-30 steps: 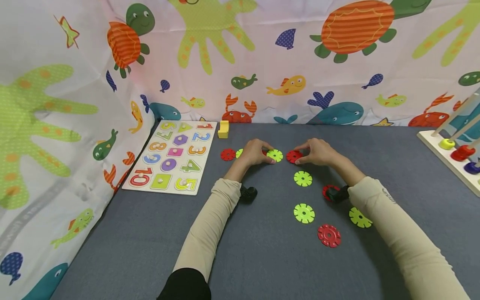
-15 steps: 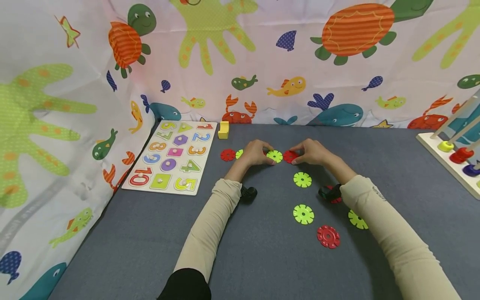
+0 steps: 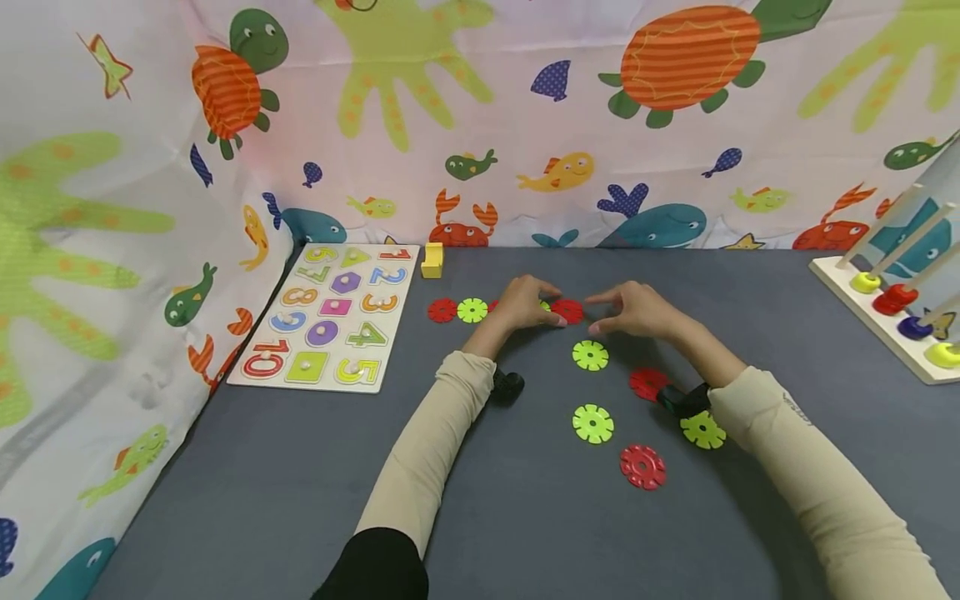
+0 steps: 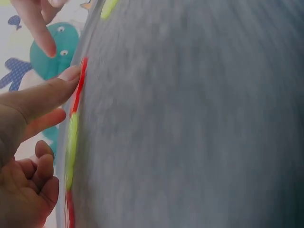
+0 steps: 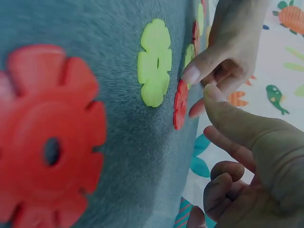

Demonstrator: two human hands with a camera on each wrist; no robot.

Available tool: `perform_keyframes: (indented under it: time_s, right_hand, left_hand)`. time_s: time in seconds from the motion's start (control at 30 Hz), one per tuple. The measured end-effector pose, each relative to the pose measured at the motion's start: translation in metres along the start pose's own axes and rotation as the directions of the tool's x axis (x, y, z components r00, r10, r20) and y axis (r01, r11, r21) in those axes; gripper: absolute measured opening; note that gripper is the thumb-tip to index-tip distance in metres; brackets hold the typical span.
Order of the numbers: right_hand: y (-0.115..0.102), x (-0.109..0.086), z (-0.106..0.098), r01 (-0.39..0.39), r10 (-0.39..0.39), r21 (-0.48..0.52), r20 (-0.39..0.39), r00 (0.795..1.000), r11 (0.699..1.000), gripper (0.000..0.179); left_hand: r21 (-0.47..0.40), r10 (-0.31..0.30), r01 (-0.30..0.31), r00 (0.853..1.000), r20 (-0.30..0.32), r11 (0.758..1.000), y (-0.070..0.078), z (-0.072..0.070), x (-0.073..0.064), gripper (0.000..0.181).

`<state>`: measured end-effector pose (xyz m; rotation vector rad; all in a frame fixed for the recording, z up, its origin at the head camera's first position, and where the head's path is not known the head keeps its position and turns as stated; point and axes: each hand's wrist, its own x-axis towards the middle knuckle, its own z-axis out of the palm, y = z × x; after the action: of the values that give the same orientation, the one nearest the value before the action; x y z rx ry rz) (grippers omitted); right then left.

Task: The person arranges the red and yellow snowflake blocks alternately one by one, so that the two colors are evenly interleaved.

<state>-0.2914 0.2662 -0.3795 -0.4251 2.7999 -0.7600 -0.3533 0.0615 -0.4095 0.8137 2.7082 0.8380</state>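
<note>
A row of alternating red and lime-green notched plastic discs lies on the grey tabletop in the head view, its middle partly hidden by my left hand (image 3: 522, 305). That hand's thumb and index finger hold the red disc (image 3: 567, 311) at the row's right end, the thumb at its near edge. Beside it in the row is a lime-green disc (image 4: 71, 147). My right hand (image 3: 637, 310) is just to the right of the red disc, its thumb and index finger spread apart with nothing between them.
Loose lime-green discs (image 3: 590, 355) and red discs (image 3: 642, 467) lie nearer, some below the right wrist. A number puzzle board (image 3: 322, 317) and a yellow block (image 3: 432, 260) are at left. A wooden peg stacker (image 3: 892, 321) stands right. A printed cloth (image 3: 510, 108) hangs behind.
The right hand slid the red disc left against the lime-green one, then let go and drew back slightly. The left hand moved right, from the lime-green disc to the red one.
</note>
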Motion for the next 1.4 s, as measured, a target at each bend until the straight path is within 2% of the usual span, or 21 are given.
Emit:
perform_keyframes:
  time_s: [0.17,0.4,0.73,1.13,1.4]
  right_hand:
    - [0.004,-0.014,0.003,0.041,-0.041,0.019,0.012,0.999,0.999,0.056]
    - [0.012,-0.028,0.014,0.134,-0.135,0.015,0.072,0.988,0.991,0.057]
    - [0.007,-0.025,0.021,0.179,-0.171,-0.057,0.122,0.978,0.982,0.057]
    - [0.012,-0.027,0.025,0.2,-0.201,0.01,0.076,0.977,0.98,0.048]
    - [0.012,-0.028,0.024,0.25,-0.245,-0.038,0.105,0.964,0.967,0.046]
  left_hand:
    - [0.011,-0.003,0.003,1.0,0.009,1.0,0.003,0.003,0.004,0.051]
    - [0.013,0.006,-0.007,1.0,0.006,1.0,0.005,0.008,0.008,0.048]
    - [0.027,-0.005,0.005,1.0,0.0,1.0,0.006,0.008,0.007,0.045]
    - [0.02,-0.026,0.026,1.0,-0.007,0.999,0.007,0.008,0.006,0.045]
    - [0.027,-0.028,0.028,1.0,-0.007,0.999,0.007,0.01,0.007,0.045]
